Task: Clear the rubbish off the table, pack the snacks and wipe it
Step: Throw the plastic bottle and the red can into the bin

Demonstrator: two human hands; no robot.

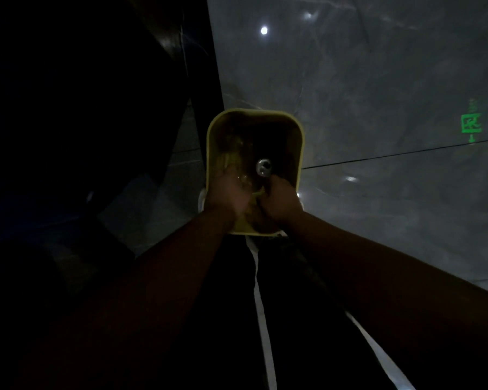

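A yellow bin (299, 142) stands on the floor below me, seen from straight above in dim light. Inside it lie crumpled clear wrappers (231, 161) on the left and a drinks can (264, 166) with its silver top up. My left hand (228, 197) and my right hand (279, 199) reach over the near rim, close together. The right hand's fingers are curled by the can; whether they grip it is too dark to tell. The left hand is blurred over the wrappers.
Glossy grey floor tiles (378, 80) spread to the right, reflecting ceiling lights and a green exit sign (471, 123). A dark piece of furniture (96, 94) fills the left side. My dark trousers with white stripes (261, 305) are below the bin.
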